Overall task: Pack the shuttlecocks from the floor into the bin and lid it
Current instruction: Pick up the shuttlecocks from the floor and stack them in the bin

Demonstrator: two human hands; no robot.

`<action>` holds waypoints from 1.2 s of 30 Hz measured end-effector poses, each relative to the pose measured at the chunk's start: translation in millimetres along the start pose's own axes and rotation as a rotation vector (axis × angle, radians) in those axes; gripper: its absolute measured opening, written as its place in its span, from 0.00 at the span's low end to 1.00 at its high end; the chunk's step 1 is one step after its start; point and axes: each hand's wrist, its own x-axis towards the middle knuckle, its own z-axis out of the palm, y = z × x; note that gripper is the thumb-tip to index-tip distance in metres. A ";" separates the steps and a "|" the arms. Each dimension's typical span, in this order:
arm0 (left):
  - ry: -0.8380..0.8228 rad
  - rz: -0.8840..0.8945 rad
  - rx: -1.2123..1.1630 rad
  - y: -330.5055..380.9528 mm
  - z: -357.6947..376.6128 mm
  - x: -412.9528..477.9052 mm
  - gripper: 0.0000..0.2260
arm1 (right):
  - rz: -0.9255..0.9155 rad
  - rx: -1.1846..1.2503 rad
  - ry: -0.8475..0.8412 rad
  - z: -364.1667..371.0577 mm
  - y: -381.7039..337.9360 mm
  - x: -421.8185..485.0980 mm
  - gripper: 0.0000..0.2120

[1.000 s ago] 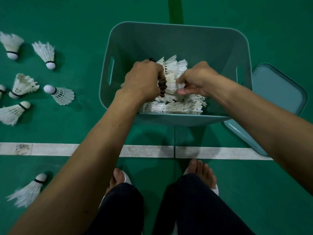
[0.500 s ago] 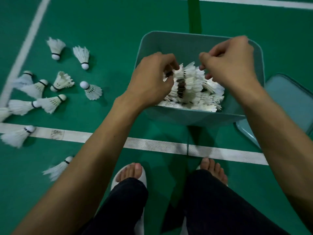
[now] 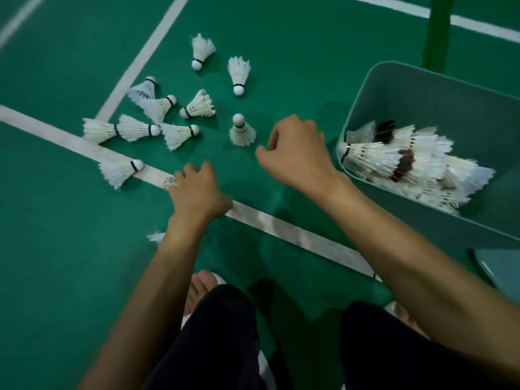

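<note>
Left hand (image 3: 198, 192) and right hand (image 3: 298, 153), fingers loosely curled and holding nothing, above loose shuttlecocks (image 3: 183, 114) (band print unreadable) beside the part-filled bin (image 3: 439, 99).

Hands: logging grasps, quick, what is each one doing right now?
Left hand: open, empty, low over the floor.
Right hand: fingers loosely curled, nothing visibly held, near the upright shuttlecock.

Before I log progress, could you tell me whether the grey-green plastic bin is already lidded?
No, the grey-green plastic bin stands open, with white feather shuttlecocks showing inside.
</note>
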 end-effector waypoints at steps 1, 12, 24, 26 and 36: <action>-0.104 -0.132 0.072 -18.2 5.0 1.1 0.29 | 0.068 -0.043 -0.066 13.8 -3.5 10.7 0.12; 0.090 -0.244 -0.288 -62.2 -3.8 53.3 0.16 | 0.137 0.069 -0.052 128.9 -0.7 106.7 0.30; 0.113 -0.204 -0.201 -8.4 -29.2 148.7 0.34 | 0.105 0.318 0.163 122.6 3.5 102.8 0.14; 0.169 -0.197 -0.226 -8.3 -23.7 150.0 0.31 | 0.152 0.346 0.200 113.4 -0.5 102.8 0.14; 0.412 0.187 -0.663 45.7 -59.3 77.3 0.16 | 0.033 0.229 0.403 11.0 -31.7 54.9 0.14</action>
